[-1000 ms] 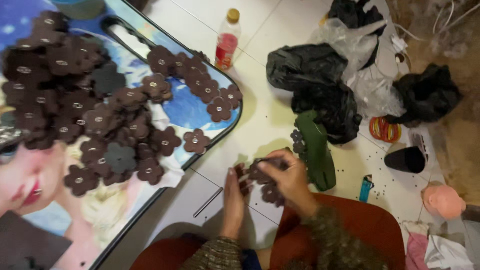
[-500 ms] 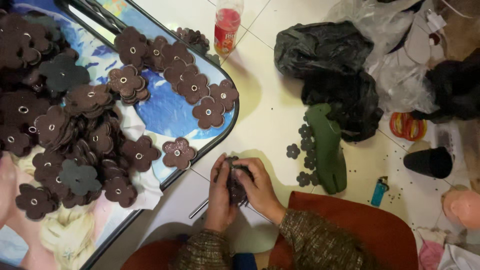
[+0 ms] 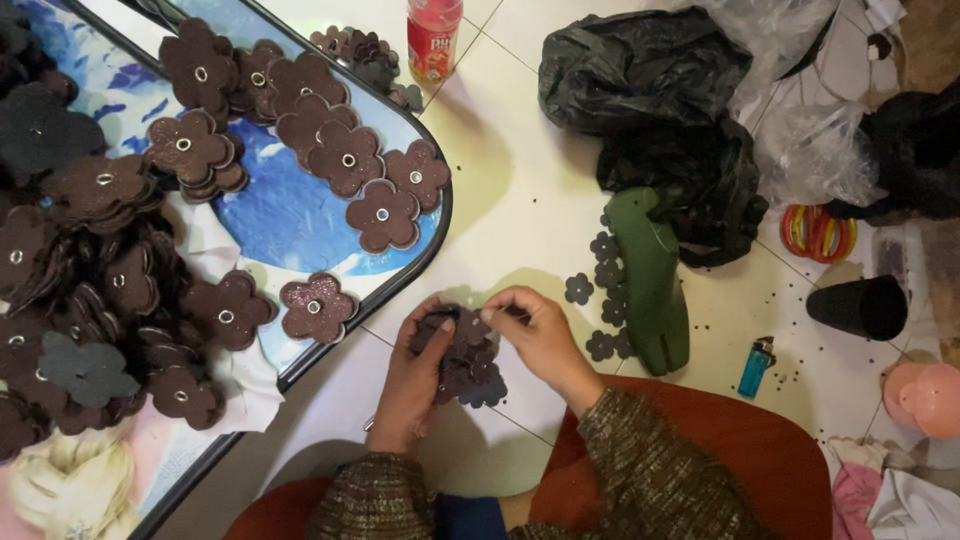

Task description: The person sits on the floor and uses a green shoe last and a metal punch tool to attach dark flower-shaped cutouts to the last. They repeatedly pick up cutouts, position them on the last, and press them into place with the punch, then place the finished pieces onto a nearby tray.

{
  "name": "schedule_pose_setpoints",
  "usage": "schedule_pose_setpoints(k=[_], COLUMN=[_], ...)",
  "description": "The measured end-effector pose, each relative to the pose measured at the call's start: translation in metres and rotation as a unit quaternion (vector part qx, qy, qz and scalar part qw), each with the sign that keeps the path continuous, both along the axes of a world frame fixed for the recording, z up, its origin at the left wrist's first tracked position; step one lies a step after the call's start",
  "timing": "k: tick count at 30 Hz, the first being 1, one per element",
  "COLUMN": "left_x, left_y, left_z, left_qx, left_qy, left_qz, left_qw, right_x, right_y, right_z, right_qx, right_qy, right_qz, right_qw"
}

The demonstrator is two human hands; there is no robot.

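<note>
A: Brown flower cutouts point(image 3: 468, 355), a small stack, sit low centre above the tiled floor point(image 3: 520, 215).
B: And the fingers?
A: Left hand point(image 3: 415, 375) cups it underneath; right hand point(image 3: 540, 335) pinches its top edge.

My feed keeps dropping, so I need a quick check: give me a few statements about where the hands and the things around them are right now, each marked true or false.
1. Both hands hold a bunch of dark flower-shaped pieces. True: the left hand and the right hand close on it from either side.
2. The blue lighter lies on the tray. False: it lies on the tiled floor, right of the green shoe form.
3. The red bottle stands at the top, beyond the tray. True.
4. The black cup is in the right hand. False: it sits on the floor, far to the right.
5. Loose flower pieces lie beside the green shoe form. True.
</note>
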State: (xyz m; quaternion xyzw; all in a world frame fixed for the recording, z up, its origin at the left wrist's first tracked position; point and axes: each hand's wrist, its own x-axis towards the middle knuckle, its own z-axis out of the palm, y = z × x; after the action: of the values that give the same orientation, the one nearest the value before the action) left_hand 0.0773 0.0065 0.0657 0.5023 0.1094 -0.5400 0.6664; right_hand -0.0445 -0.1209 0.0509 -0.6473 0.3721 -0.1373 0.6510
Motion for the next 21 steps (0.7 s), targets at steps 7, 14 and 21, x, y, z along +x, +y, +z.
schedule_pose_setpoints(k=[7, 14, 21], left_x=[0.005, 0.026, 0.034], left_y=[0.003, 0.021, 0.026], left_z=[-0.007, -0.014, -0.015], left_qx=[-0.01, 0.174, 0.279], left_qy=[-0.031, -0.349, -0.37], left_qz=[0.017, -0.092, -0.143], left_qw=[0.999, 0.916, 0.875], right_x=[0.0, 0.002, 0.003], right_y=[-0.018, -0.014, -0.011], right_z=[0.008, 0.005, 0.003], right_qx=[0.021, 0.086, 0.117], right_qy=[0.122, 0.064, 0.066], right_qz=[-0.044, -0.048, -0.042], right_qw=[0.991, 0.993, 0.99])
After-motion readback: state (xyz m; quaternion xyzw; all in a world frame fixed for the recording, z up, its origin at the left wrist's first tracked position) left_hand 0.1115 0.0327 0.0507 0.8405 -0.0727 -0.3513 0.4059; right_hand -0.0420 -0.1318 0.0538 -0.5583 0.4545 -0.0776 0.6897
